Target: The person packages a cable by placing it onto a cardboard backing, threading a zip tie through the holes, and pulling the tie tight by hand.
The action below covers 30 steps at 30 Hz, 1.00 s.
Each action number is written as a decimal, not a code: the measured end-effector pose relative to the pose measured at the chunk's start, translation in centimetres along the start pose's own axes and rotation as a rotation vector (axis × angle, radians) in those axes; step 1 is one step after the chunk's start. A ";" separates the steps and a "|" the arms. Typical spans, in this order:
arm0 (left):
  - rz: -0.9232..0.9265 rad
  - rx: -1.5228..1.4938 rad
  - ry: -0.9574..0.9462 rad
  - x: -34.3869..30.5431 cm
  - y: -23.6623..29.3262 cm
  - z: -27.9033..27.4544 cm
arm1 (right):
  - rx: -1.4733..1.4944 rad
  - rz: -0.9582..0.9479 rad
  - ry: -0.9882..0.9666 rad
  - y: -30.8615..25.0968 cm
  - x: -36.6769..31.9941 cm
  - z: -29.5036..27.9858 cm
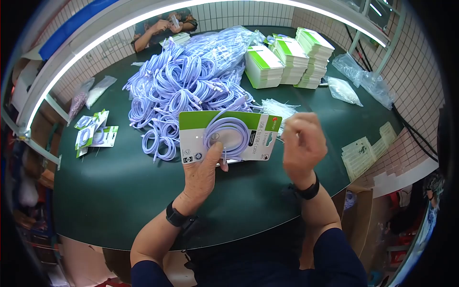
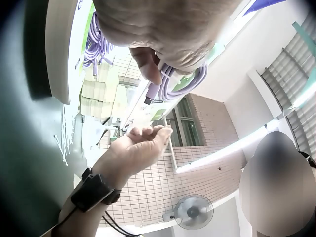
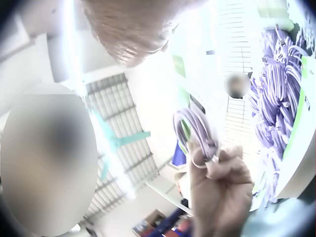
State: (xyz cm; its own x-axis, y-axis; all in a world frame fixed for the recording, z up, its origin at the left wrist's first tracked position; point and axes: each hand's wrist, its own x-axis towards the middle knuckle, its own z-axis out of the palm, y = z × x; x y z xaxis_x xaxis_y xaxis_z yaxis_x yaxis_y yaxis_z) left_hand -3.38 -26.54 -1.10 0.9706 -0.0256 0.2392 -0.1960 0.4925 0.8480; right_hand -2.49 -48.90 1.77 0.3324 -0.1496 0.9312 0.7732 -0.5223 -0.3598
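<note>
Here our left hand point(image 1: 200, 177) grips the green-and-white card point(image 1: 190, 135) over the surface point(image 1: 114, 191), thumb pressing the purple coil point(image 1: 245, 136) to its front, likely so it won't slip; our right hand point(image 1: 305, 146) is curled beside it, visibly holding nothing.

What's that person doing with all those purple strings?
They're cables! The person's left hand holds a green and white card with a coiled purple cable against it. The right hand is up beside the card, fingers curled; I can't see anything in it. A big pile of purple cables lies on the table, near stacks of cards. A few cards with cables lie off to the left.
</note>
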 end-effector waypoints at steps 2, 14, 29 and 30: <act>-0.017 -0.008 -0.021 -0.1 0.7 0.1 | 0.193 0.368 0.056 1.4 0.8 -0.9; -0.049 0.089 -0.311 -1.9 1.1 0.6 | 1.291 1.120 -0.662 1.9 -3.3 -0.2; -0.009 0.210 -0.391 -1.9 0.1 -0.2 | 1.418 1.110 -0.816 1.1 -2.3 0.4; -0.009 0.218 -0.387 -1.9 0.1 -0.1 | 1.394 1.061 -0.793 1.1 -2.4 0.4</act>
State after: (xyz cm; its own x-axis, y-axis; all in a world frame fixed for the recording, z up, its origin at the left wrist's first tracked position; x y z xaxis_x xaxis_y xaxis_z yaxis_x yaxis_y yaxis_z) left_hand -5.26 -26.35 -1.57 0.8569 -0.3732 0.3555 -0.2525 0.2972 0.9208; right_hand -2.21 -48.81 -0.88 0.7095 0.6622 0.2412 -0.1936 0.5121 -0.8368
